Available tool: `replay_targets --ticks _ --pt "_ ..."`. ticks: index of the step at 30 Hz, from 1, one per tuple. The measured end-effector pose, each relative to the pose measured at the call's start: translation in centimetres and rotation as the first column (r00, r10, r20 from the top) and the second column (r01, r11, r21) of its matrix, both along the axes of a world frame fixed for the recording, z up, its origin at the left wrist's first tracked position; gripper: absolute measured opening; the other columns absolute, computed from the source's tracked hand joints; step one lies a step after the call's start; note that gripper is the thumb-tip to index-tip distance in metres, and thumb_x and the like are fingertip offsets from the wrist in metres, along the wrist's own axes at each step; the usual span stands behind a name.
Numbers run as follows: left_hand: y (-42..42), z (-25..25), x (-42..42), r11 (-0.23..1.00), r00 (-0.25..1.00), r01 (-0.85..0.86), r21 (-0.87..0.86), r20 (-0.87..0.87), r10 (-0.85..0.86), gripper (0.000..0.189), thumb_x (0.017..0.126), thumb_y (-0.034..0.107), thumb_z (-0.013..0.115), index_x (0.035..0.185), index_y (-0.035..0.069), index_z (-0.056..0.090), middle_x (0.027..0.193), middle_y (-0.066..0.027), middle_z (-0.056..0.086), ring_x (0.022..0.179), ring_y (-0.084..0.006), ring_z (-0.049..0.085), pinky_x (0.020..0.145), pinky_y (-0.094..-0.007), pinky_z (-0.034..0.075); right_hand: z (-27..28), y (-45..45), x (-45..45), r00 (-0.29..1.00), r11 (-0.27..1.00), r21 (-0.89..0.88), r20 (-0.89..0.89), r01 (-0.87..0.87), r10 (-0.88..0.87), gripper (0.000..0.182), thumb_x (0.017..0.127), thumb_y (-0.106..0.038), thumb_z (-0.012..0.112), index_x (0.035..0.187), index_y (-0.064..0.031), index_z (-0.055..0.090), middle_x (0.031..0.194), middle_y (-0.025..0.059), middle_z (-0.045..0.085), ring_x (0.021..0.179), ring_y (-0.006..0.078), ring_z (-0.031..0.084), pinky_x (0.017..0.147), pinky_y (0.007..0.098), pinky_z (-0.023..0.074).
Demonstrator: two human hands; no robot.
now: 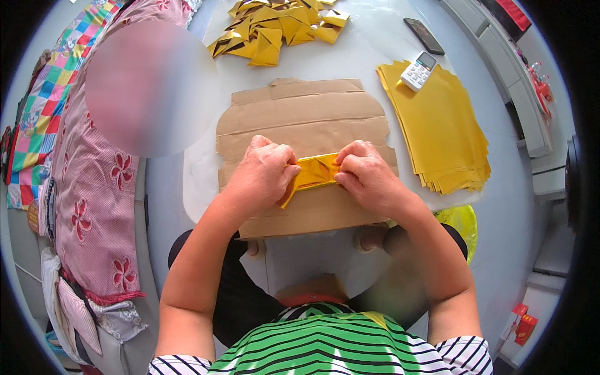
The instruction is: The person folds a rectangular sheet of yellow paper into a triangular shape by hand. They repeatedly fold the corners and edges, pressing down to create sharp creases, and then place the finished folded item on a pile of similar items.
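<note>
A strip of folded gold foil paper [316, 172] stretches between my two hands, just above a flattened piece of brown cardboard [304, 110]. My left hand [268, 169] pinches its left end, where a pointed flap hangs down toward me. At the right end, the fingers and thumb of my right hand [368, 173] grip the paper. Creases run across the middle of the strip. Both fists hide the ends of the paper.
Folded gold paper pieces [286, 28] lie heaped at the table's far side. On the right, a white remote control [418, 71] rests on a stack of gold sheets [440, 126], with a dark smartphone [423, 36] beyond. A sofa with a pink floral cover [98, 211] stands left of the white table [199, 187].
</note>
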State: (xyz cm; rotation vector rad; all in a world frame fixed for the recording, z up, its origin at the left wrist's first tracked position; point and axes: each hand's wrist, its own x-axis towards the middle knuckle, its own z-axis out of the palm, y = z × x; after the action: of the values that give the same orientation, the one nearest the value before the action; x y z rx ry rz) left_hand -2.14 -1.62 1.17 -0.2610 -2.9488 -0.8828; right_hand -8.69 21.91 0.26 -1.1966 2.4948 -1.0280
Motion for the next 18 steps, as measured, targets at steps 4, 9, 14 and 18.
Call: replay_targets --ticks 4,9,14,18 --pt "0.5 -0.6 -0.1 1.0 0.999 -0.025 -0.003 -0.037 0.025 0.011 0.084 0.01 0.072 0.084 0.002 0.066 0.083 -0.013 0.067 0.097 -0.0336 0.055 0.089 -0.0401 0.047 -0.2 -0.2 0.1 0.999 0.999 -0.005 -0.024 0.037 -0.037 0.013 0.09 -0.007 0.067 0.083 0.002 0.06 0.107 0.0149 0.059 0.107 0.0333 0.053 0.092 0.0405 0.0474" --pt "-0.2 -1.2 -0.7 0.998 1.0 -0.021 0.058 -0.005 0.021 0.01 0.081 0.006 0.073 0.081 0.003 0.064 0.082 -0.0114 0.067 0.097 -0.033 0.053 0.09 -0.039 0.046 -0.5 -0.9 0.3 0.995 0.996 -0.007 -0.031 0.09 -0.09 0.014 0.088 -0.007 0.068 0.08 0.0033 0.061 0.105 0.0176 0.06 0.103 0.0345 0.054 0.093 0.0424 0.0451" --pt "-0.4 -0.8 -0.9 0.996 0.997 -0.06 0.068 0.054 0.056 0.01 0.078 0.003 0.073 0.079 0.004 0.064 0.082 -0.0102 0.067 0.097 -0.0316 0.054 0.091 -0.039 0.045 -0.3 -1.4 0.4 0.993 0.996 0.005 -0.079 0.094 -0.093 0.016 0.084 -0.006 0.071 0.078 0.0046 0.061 0.104 0.0183 0.06 0.101 0.0342 0.055 0.093 0.0426 0.0446" --pt "-0.6 -0.6 -1.1 0.999 0.999 -0.043 0.024 0.018 0.043 0.01 0.078 0.003 0.074 0.079 0.004 0.064 0.082 -0.0099 0.067 0.097 -0.0309 0.055 0.092 -0.039 0.045 -0.1 -1.4 0.5 0.992 0.996 0.019 -0.094 0.09 -0.088 0.015 0.082 -0.004 0.072 0.078 0.0045 0.06 0.102 0.0173 0.058 0.098 0.0338 0.054 0.091 0.0419 0.0451"
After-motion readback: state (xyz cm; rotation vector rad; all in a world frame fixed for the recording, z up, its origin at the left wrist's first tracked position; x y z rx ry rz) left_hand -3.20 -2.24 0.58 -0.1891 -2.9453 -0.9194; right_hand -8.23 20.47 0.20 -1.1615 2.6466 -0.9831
